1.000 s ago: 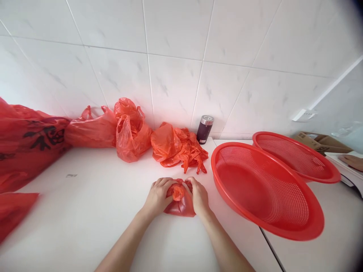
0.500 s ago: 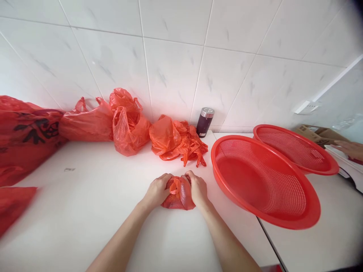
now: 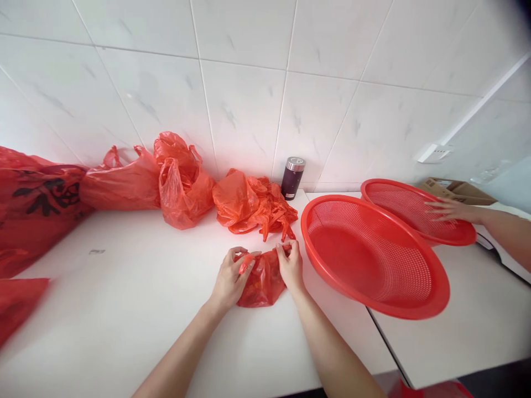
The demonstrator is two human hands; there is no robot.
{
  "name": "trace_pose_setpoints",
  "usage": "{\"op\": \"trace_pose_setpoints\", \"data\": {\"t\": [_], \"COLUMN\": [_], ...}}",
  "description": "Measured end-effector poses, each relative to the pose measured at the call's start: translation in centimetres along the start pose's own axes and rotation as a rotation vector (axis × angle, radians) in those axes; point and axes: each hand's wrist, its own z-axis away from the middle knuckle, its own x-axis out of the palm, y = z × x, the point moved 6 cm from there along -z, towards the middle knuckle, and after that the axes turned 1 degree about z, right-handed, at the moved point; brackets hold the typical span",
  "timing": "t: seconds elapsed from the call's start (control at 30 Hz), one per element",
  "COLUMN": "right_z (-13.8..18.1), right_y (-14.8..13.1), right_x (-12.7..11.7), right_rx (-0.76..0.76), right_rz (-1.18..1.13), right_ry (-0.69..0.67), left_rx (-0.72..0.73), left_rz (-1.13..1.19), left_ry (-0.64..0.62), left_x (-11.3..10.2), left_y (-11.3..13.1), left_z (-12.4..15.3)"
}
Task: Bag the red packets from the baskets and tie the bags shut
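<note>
A: Near zone, edges and free room?

B: White counter (image 3: 124, 309): its near edge runs along the bottom, and the left near stretch is bare. A seam at right divides it from the next worktop.

A: Hands?

B: My left hand (image 3: 229, 276), fingers curled, pinches a twist of red plastic at the top left of the small red bag (image 3: 261, 284). My right hand (image 3: 290, 265), closed likewise, grips the bag's top right corner.

A: The bag?

B: Crinkled, translucent, bulging with something I cannot make out; it rests on the counter between my hands.

A: Farther out?

B: Large red colander (image 3: 373, 260) just right of my right hand; a second colander (image 3: 415, 213) behind it, under another person's hand (image 3: 450, 210). Loose red bags (image 3: 253, 204) and a dark canister (image 3: 292, 178) by the tiled wall (image 3: 249, 83).
</note>
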Motion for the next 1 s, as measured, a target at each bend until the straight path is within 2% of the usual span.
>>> {"op": "trace_pose_setpoints", "data": {"t": [0.13,0.2,0.33,0.43,0.5,0.63,0.77,0.87,0.93,1.0], "right_z": [-0.4,-0.6,-1.1,-1.3,-1.2,-0.4,0.7,1.6,2.1,2.3], "right_y": [0.8,1.2,1.6,1.5,1.2,0.2,-0.9,-1.5,-1.8,-2.0], "right_x": [-0.1,-0.1,-0.1,0.1,0.3,0.4,-0.4,0.4,1.1,1.7], "right_rx": [0.04,0.062,0.095,0.12,0.123,0.088,0.046,-0.008,-0.03,-0.015], "right_rz": [-0.116,-0.17,-0.246,-0.258,-0.248,-0.182,0.091,0.255,0.232,0.115], "right_ry": [0.015,0.001,-0.03,-0.075,-0.137,-0.246,-0.245,-0.377,-0.466,-0.53], "left_rx": [0.183,0.203,0.065,-0.053,-0.081,0.008,0.123,0.164,0.175,0.175], "left_rz": [-0.015,-0.017,0.116,0.147,0.097,-0.019,-0.155,-0.215,-0.25,-0.278], "left_ry": [-0.079,-0.108,-0.14,-0.068,-0.004,0.053,0.063,0.081,0.081,0.072], "left_x": [0.4,0.7,1.1,0.1,-0.9,-1.3,-0.1,0.9,1.3,1.6], "left_y": [2.4,2.9,1.6,0.0,-0.8,-0.6,0.5,1.0,1.1,1.1], "left_z": [1.0,2.4,6.4,9.3,10.4,10.6,10.0,9.9,10.1,10.2]}}
